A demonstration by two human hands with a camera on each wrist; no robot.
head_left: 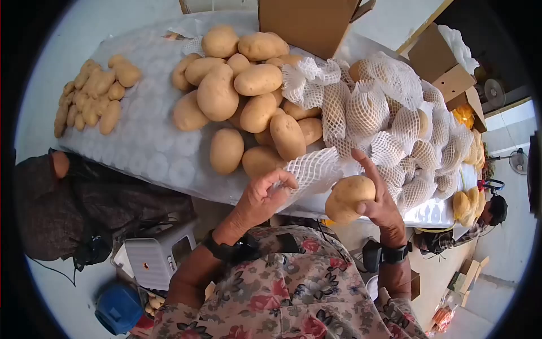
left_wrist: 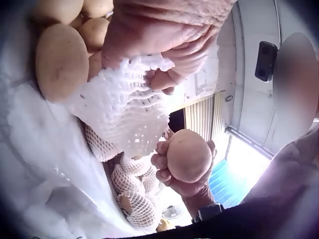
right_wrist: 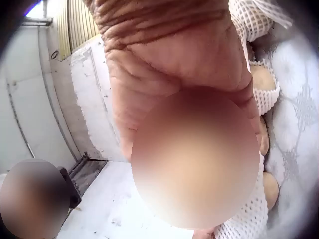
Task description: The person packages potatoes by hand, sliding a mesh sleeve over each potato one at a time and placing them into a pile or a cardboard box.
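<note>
White tubular foam-net sleeve (head_left: 313, 169), pinched near one end in left hand (head_left: 259, 199) — likely light, stretchy, best held there — beside rounded tan potato (head_left: 349, 195), probably firm, gripped by right hand (head_left: 386, 208).

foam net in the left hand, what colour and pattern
The foam net is white with an open diamond mesh, clearest in the head view.

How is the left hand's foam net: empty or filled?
Empty: the foam net looks limp, and the right hand holds a potato outside.

Gap between small potatoes (head_left: 100, 83), large potatoes (head_left: 218, 93); netted potatoes (head_left: 403, 124) block right, carton (head_left: 302, 25) far side.
</note>
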